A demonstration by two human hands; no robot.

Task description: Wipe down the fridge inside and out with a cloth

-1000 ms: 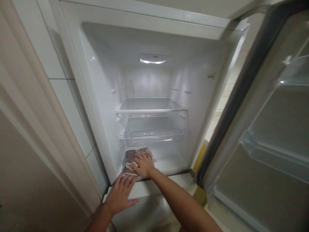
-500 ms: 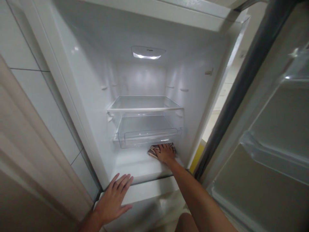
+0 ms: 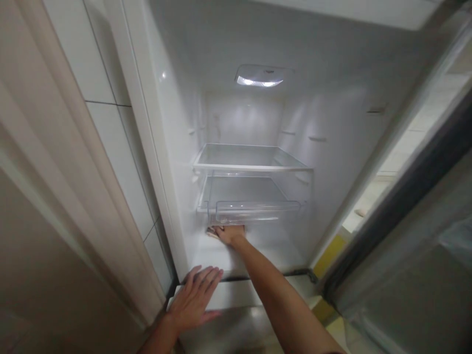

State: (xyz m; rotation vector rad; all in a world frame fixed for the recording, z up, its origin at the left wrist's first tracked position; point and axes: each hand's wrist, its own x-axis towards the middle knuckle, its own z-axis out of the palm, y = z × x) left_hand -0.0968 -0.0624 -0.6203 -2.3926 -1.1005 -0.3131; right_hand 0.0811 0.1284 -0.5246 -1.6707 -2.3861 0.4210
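An open white fridge (image 3: 173,162) fills the view, lit from the top. My right hand (image 3: 229,232) reaches deep onto the fridge floor, under the clear plastic drawer (image 3: 254,209). It presses on a patterned cloth (image 3: 211,230), of which only a small edge shows at the left of the fingers. My left hand (image 3: 195,295) lies flat, fingers spread, on the white ledge (image 3: 239,295) just below the fridge compartment.
A glass shelf (image 3: 250,157) sits above the drawer. The fridge door (image 3: 424,231) stands open at the right with clear door bins. A tiled wall (image 3: 110,123) and a beige panel (image 3: 44,187) close in on the left.
My right hand slid the cloth from the front left of the fridge floor to the right, then back left and deeper under the drawer. My left hand stayed on the ledge.
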